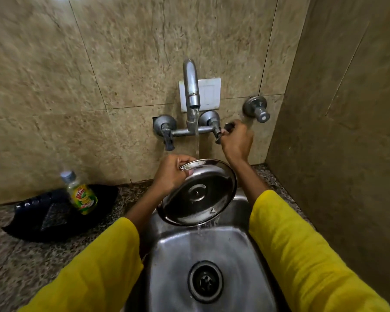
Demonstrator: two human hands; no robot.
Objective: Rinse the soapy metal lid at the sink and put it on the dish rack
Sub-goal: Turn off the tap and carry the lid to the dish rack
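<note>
A round metal lid (198, 194) with a small centre knob is tilted over the steel sink (214, 251), its top face toward me. My left hand (172, 174) grips its upper left rim. Water runs from the tap spout (191, 86) onto the lid's top edge and drips off the lower rim into the basin. My right hand (235, 140) is closed on the right tap handle (223, 130) at the wall. No dish rack is in view.
A dish soap bottle (81, 192) stands on a black tray (54, 215) on the speckled counter to the left. A second valve knob (257, 109) sticks out of the wall at right. The drain (205, 281) lies below. A side wall closes in on the right.
</note>
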